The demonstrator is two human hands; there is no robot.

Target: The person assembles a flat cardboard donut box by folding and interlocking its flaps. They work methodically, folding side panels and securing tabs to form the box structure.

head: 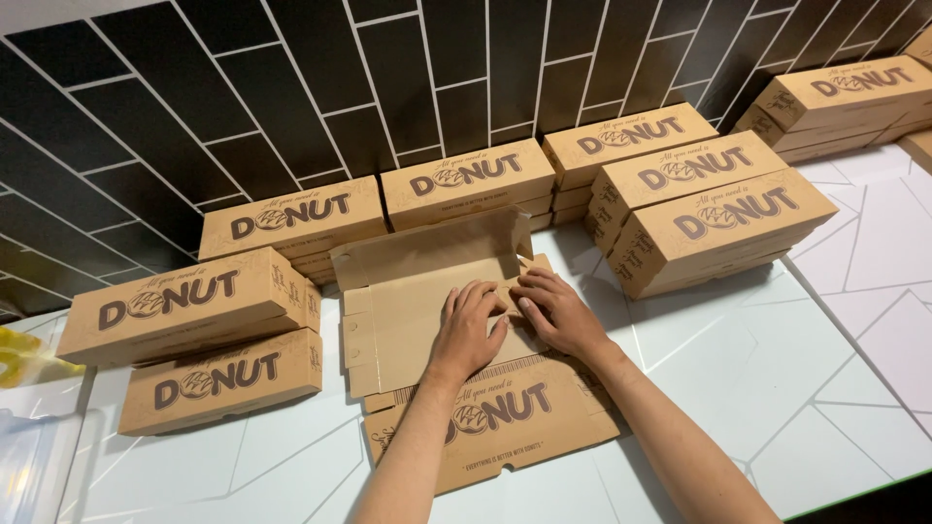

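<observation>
View from above of my two hands at work on an unfolded cardboard box (427,320), which lies flat on the white surface (777,388) directly in front of me. My left hand (469,328) rests palm down on the plain inner panel of the box, fingers spread and pressing, grasping nothing. My right hand (555,311) lies just beside it, fingers extended onto the fold near the right end of the panel, flat against the cardboard and likewise not closed around anything; the fingertips of both hands nearly meet. The rear flap (437,247) of the box stands tilted upward toward the wall, and the printed lid panel (505,412) lies nearest me. Finished closed boxes ring the work: a stack of two at left (194,340), a row along the black tiled wall (291,97), a stack at right (714,228), and more at far right (845,97). A yellow object (19,357) shows at the left edge, too cropped to identify.
</observation>
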